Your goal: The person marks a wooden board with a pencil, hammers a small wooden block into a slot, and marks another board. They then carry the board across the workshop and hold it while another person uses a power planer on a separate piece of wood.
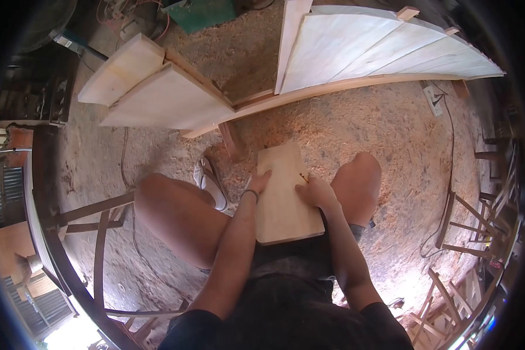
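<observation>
A pale wooden board (287, 201) with rounded near corners lies over my lap, tilted up away from me. My left hand (259, 183) grips its left edge, thumb on the top face. On the opposite edge, my right hand (317, 191) is closed round the board, and a short thin stick, perhaps a pencil (303, 177), pokes out between its fingers. The undersides of both hands' grips are hidden by the board.
Ahead stands a wooden frame (256, 105) with pale panels (356, 49) on it. Sawdust and shavings cover the floor (402, 134). A power strip (433, 100) with a cable lies at right. Wooden stool frames (102, 251) stand at left, more at right. A green box (199, 14) sits at the back.
</observation>
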`<state>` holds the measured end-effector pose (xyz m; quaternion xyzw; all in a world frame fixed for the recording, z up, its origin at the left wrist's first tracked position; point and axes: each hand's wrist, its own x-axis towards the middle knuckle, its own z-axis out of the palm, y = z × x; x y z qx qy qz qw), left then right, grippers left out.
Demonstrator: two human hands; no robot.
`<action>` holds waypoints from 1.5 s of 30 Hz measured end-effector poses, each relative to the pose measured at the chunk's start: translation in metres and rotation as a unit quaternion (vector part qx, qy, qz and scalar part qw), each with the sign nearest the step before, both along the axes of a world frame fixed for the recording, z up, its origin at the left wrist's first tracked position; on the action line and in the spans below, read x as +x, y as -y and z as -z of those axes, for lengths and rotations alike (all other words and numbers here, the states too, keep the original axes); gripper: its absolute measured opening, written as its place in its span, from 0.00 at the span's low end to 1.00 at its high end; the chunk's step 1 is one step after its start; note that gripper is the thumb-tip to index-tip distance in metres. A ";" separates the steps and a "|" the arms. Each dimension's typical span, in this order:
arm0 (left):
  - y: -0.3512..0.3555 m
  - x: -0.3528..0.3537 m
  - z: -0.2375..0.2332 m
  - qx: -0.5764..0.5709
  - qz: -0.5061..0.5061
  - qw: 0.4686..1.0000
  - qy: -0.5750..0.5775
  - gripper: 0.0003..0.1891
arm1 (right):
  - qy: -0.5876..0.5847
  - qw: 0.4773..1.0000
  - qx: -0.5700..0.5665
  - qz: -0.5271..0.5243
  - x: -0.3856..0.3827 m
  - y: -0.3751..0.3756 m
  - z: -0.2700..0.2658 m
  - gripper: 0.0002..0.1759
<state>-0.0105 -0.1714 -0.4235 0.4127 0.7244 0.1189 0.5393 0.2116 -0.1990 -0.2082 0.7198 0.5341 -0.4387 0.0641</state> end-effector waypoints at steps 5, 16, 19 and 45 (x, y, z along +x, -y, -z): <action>-0.018 0.009 -0.079 -0.082 0.037 0.996 -0.028 0.43 | -0.018 0.999 0.013 0.025 0.006 -0.003 0.014 0.33; -0.026 0.008 -0.045 -0.102 -0.033 0.983 0.147 0.32 | -0.300 0.909 0.054 0.285 0.039 -0.030 0.066 0.27; -0.028 0.012 -0.058 -0.094 -0.033 0.986 0.131 0.31 | -0.290 0.906 0.012 0.309 0.041 -0.033 0.064 0.26; -0.042 0.026 -0.204 0.229 -0.087 0.968 0.045 0.26 | -0.274 0.925 0.172 0.201 0.023 -0.017 -0.026 0.27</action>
